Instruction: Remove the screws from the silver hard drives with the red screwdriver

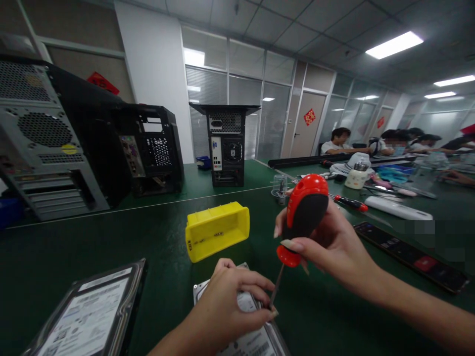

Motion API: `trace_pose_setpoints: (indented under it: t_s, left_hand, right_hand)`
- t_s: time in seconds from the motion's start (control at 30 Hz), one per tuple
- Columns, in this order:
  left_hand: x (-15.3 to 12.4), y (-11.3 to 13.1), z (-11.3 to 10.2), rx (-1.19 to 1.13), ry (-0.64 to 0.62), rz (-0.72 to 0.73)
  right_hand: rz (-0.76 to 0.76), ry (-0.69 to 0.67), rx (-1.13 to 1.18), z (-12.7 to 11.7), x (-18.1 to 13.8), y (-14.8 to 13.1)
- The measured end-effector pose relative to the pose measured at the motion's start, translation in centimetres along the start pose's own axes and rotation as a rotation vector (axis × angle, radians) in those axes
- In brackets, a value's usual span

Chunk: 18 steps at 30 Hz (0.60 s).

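In the head view my right hand [334,242] grips a red and black screwdriver [306,207] by its handle, the shaft slanting down to the left. Its tip meets the edge of a hard drive [254,343] lying label up on the green table. My left hand [230,301] lies over that drive, thumb and fingertips closed around the screwdriver's tip; whatever they pinch there is too small and hidden to make out. Just beyond is a yellow bin [218,230] tipped toward me with a few small screws inside. A second hard drive [92,311] lies at the left.
Computer cases [228,148] stand along the back and left. A clear cup [280,188] holds small items. On the right are a phone [411,254], another screwdriver [351,202], a white elongated object [399,207] and a cream bottle [356,177]. People [339,143] sit farther back.
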State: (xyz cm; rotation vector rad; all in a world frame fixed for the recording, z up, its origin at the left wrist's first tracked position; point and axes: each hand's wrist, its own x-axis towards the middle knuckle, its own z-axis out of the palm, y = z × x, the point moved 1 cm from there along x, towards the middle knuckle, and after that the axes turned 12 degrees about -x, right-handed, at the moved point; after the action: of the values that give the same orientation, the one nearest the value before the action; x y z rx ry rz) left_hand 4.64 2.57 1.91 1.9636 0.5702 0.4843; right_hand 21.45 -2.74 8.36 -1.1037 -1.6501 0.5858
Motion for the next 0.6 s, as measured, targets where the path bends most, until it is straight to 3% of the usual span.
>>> trace_pose_setpoints:
  t_s: [0.4,0.6]
  left_hand:
    - [-0.13,-0.09,-0.12,-0.035,0.005,0.039]
    - [-0.25,-0.1,-0.06,-0.032,0.005,0.049]
  right_hand:
    - [-0.067,-0.053,-0.004,0.39,-0.3,-0.09]
    - [0.066,-0.147,0.062,0.06,-0.55,-0.4]
